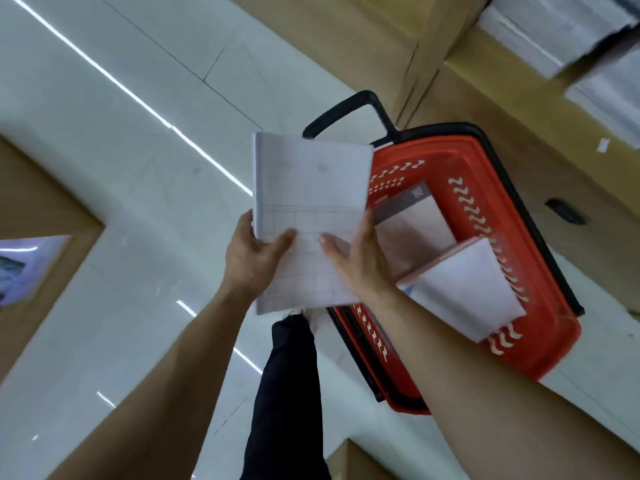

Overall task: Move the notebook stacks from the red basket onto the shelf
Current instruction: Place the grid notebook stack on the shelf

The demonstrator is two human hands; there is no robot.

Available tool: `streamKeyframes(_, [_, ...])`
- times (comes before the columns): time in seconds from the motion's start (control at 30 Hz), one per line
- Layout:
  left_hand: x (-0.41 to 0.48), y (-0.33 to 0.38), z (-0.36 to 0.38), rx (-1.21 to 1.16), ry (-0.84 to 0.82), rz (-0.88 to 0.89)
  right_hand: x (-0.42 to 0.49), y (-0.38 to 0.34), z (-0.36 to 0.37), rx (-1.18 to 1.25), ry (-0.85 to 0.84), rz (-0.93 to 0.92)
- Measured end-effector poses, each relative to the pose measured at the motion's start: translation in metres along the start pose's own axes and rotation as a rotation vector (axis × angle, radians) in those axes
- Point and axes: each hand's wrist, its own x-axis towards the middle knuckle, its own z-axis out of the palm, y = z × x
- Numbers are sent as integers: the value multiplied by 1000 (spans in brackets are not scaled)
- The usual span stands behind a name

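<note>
A white notebook stack (pixel 308 199) with a faint grid cover is held up above the floor, just left of the red basket (pixel 540 341). My left hand (pixel 252 258) grips its lower left edge, thumb on the cover. My right hand (pixel 360 261) grips its lower right side, thumb on top. Inside the basket lie more notebooks: a grey-banded one (pixel 412 216) and a white one with a pink edge (pixel 467 289). The wooden shelf (pixel 519 109) runs along the upper right, with white stacks (pixel 540 32) on it.
The basket has a black rim and a black handle (pixel 346 112) and stands on the glossy white tiled floor (pixel 121 168). My dark trouser leg (pixel 287 393) is below the held stack. A wooden fixture (pixel 31 209) stands at the left, and a wooden corner (pixel 356 462) at the bottom.
</note>
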Motion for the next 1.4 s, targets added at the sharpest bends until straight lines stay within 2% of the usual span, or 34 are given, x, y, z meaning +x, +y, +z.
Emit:
streamKeyframes(0.1, [8, -16, 9, -71, 24, -41, 9, 7, 7, 180, 91, 20])
streamKeyframes(0.23, [7, -20, 15, -90, 43, -23, 14, 6, 10, 246, 170, 25])
streamKeyframes(0.33, [0, -19, 14, -77, 73, -5, 9, 0, 13, 208, 221, -8])
streamKeyframes(0.5, [-36, 3, -1, -85, 69, -6, -29, -26, -13, 153, 213, -28])
streamKeyframes(0.63, [-82, 54, -30, -131, 34, 54, -83, -78, -63, 94, 224, -41])
streamKeyframes(0.83, [-160, 167, -73, -185, -59, 205, -171, -165, -164, 40, 294, -90])
streamKeyframes(1.0, [-232, 254, -88, -203, -107, 371, -253, -216, -248, -14, 452, -173])
streamKeyframes(1.07, [-255, 283, -88, -195, -144, 430, -284, -225, -276, -41, 535, -164])
streamKeyframes(1.23, [-291, 346, -68, -192, -274, 552, -330, -219, -329, 110, 708, -110])
streamKeyframes(1.4, [-304, 396, -25, -85, -425, 642, -350, -194, -376, 225, 861, -62])
